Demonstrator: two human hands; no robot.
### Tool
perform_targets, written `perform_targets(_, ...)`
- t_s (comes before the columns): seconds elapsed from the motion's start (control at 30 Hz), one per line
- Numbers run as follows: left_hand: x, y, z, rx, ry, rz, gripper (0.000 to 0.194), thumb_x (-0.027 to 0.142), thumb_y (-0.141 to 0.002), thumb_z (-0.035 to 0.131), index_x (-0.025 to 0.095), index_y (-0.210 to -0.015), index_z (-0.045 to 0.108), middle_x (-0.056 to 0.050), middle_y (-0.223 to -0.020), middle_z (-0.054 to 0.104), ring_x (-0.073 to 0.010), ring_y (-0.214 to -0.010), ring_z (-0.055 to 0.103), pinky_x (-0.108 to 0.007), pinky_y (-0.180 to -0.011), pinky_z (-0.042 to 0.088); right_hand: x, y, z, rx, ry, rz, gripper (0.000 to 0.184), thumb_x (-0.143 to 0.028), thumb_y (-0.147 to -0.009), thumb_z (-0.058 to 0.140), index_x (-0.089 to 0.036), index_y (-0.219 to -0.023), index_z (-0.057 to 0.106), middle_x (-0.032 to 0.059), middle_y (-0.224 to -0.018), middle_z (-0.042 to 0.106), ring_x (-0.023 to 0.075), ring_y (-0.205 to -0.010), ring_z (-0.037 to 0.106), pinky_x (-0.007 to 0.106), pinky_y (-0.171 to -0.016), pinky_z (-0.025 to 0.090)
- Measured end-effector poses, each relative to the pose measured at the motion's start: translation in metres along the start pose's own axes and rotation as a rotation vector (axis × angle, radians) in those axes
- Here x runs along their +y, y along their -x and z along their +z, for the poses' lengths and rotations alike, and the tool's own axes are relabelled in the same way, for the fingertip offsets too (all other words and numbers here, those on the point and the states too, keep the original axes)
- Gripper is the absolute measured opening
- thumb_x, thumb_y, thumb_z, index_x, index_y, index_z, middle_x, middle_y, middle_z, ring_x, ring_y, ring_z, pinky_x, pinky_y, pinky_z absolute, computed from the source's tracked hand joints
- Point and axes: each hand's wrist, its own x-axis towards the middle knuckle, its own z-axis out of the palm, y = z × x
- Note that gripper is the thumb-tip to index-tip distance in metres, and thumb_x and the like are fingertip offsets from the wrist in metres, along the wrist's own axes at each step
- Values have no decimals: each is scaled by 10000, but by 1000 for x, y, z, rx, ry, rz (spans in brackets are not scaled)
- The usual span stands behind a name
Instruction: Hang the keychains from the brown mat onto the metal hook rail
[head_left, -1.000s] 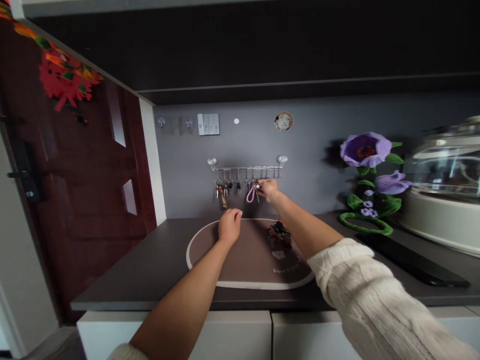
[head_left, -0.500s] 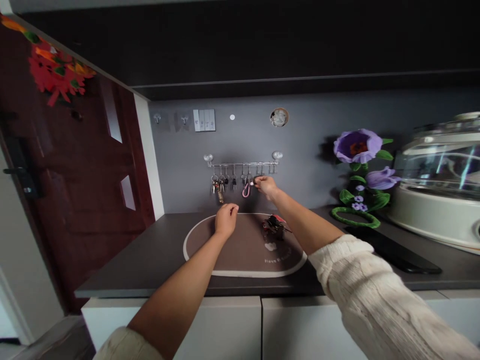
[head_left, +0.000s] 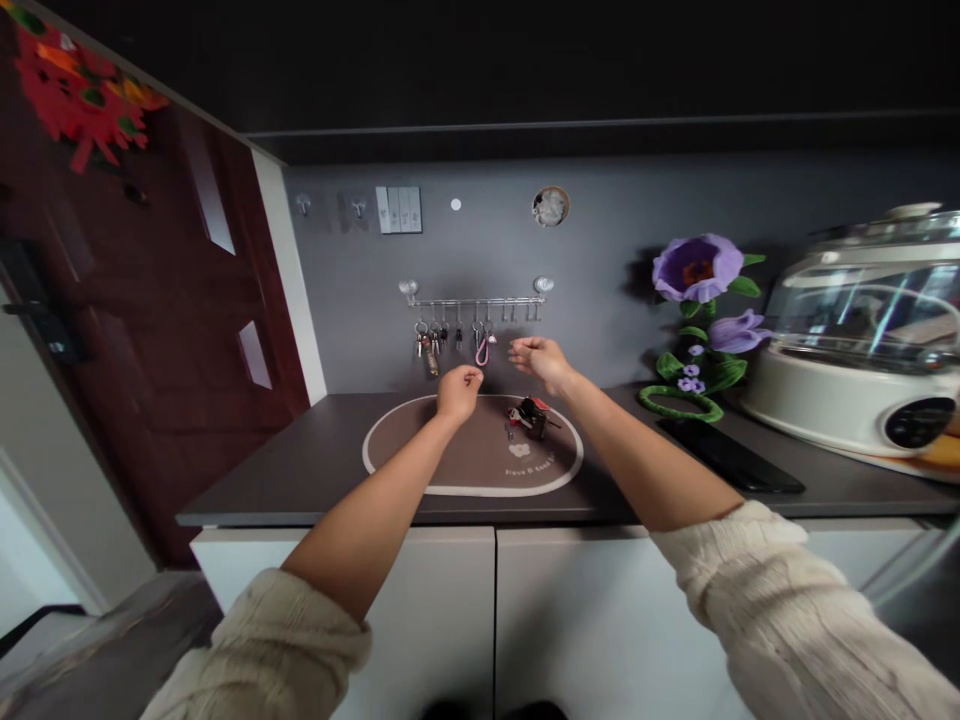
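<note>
My right hand (head_left: 541,362) hovers before the wall, right of the hanging keys. Its fingers are loosely stretched and apart, with nothing seen in them. Lower and to the left, my left hand (head_left: 457,393) is closed above the mat, fingers curled; whatever they hold, if anything, is hidden. A clear hook rail (head_left: 478,301) on the wall carries several key sets. Among these are keys with a brownish tag (head_left: 430,357) and a pink strap loop (head_left: 482,349). A pile of keys (head_left: 531,417) with red and black parts lies on the brown oval mat (head_left: 409,460).
Purple artificial flowers (head_left: 699,270) with a green ring base stand at the right. Beside them are a flat black object (head_left: 727,455) and a white appliance with a clear top (head_left: 825,390). A dark cabinet (head_left: 525,70) overhangs the counter (head_left: 277,470); a dark red door (head_left: 172,330) is left.
My right hand has come away from the hook rail, and its fingers have loosened. A small pale charm hangs beside the pink strap. The view has shifted; my left hand stays closed.
</note>
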Motion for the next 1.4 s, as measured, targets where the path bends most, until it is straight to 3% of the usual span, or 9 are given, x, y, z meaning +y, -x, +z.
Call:
perform_targets(0.23, -8, 15, 20, -68, 73, -95, 132, 162, -684, 530, 120, -764, 627, -64, -732, 634, -128, -664, 558, -257, -670, 430, 33, 25, -2, 18, 106, -85, 77, -162, -710, 520, -129, -767, 561, 45, -752, 617, 66, -595, 516, 203, -607, 407)
perform_targets(0.47, -14, 25, 21, -340, -33, -13, 97, 158, -650, 565, 133, -707, 641, -28, -681, 627, -113, -617, 520, -249, -648, 405, 66, 25, -12, -8, 352, -216, 142, -209, -675, 569, -137, -795, 594, 32, -732, 621, 97, -647, 542, 231, -638, 421)
perform_targets(0.83, -12, 25, 27, -544, -114, 121, 169, 265, -677, 541, 146, -705, 657, -15, -674, 634, -120, -616, 515, -240, -612, 368, 57, 33, -11, -8, 707, -224, 126, -142, -685, 559, -150, -795, 618, 36, -770, 646, 107, -691, 569, 238, -695, 429)
perform_targets(1.0, -14, 24, 29, -562, -80, 145, 164, 210, -690, 495, 130, -643, 629, -8, -630, 617, -111, -602, 503, -237, -628, 376, 56, 35, -9, -16, 747, -213, 139, -142, -693, 556, -151, -815, 621, 37, -773, 649, 105, -695, 576, 228, -689, 431)
perform_targets(1.23, -9, 26, 26, -427, 34, -37, 103, 167, -684, 497, 122, -658, 586, -2, -636, 585, -103, -620, 489, -245, -666, 384, 59, 35, -9, -33, 729, -234, 131, -137, -690, 560, -152, -805, 620, 34, -768, 649, 101, -690, 575, 223, -691, 428)
perform_targets(1.4, -6, 25, 25, -353, 232, -162, 67, 157, -691, 502, 127, -666, 556, 4, -619, 561, -91, -598, 486, -249, -673, 391, 62, 32, -10, -38, 687, -245, 117, -133, -679, 568, -160, -777, 626, 38, -747, 647, 106, -661, 567, 233, -673, 424)
